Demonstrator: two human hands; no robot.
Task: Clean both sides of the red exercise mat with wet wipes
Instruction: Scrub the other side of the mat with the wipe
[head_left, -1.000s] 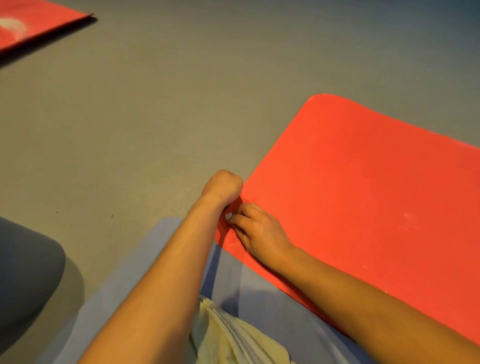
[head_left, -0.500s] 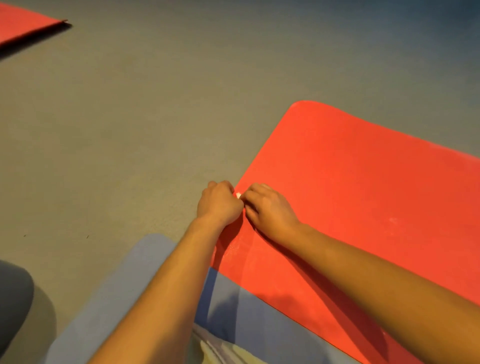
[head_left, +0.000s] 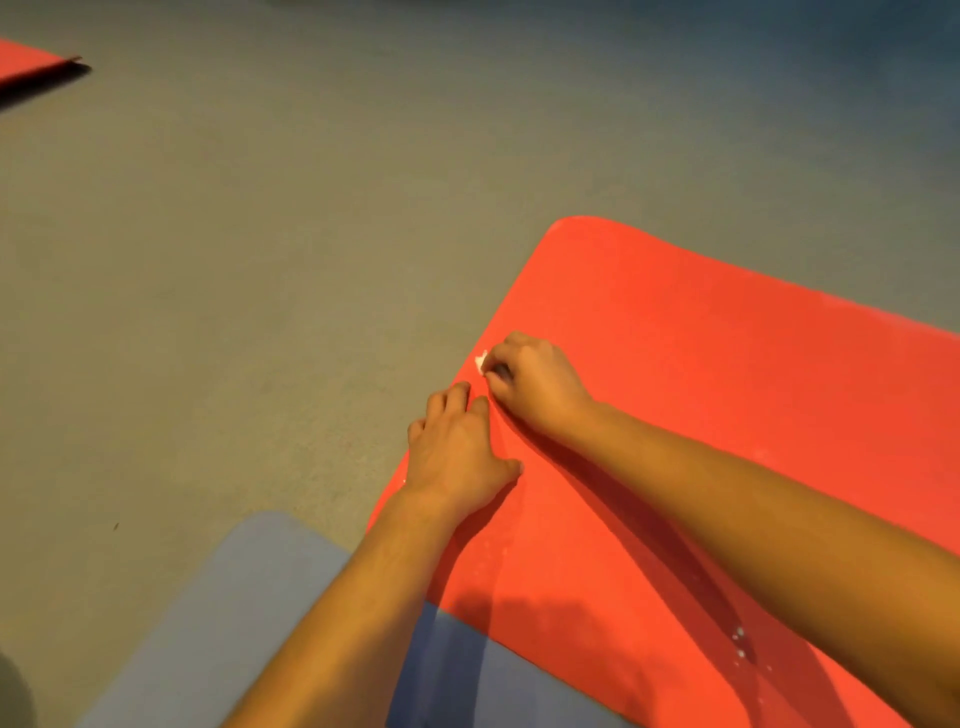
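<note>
Head view. The red mat (head_left: 701, 415) lies flat on the grey floor (head_left: 234, 286) and fills the right half of the frame. Its rounded far-left corner points up and away from the person. Its near edge overlaps a blue mat (head_left: 208, 623) at the bottom of the frame.

Right hand (head_left: 535, 384): on the red mat, close to its left edge. The fingers are curled under and clenched around a small white wipe (head_left: 481, 360). Only a scrap of the wipe shows, sticking out past the fingertips right at the mat's left edge. The forearm crosses the red mat from the lower right and casts a dark shadow on it.

Left hand (head_left: 457, 452): released, holding nothing. It lies palm down across the same left edge, just nearer than the right hand. The fingers are nearly straight; the outer ones reach over the floor and the thumb rests on the red surface. The index fingertip comes very close to the right hand; whether they touch cannot be told.

A few white specks (head_left: 740, 649) sit on the red mat near the right forearm. The corner of a far mat (head_left: 26, 65), also red, shows at the upper left, well apart from the rest.
</note>
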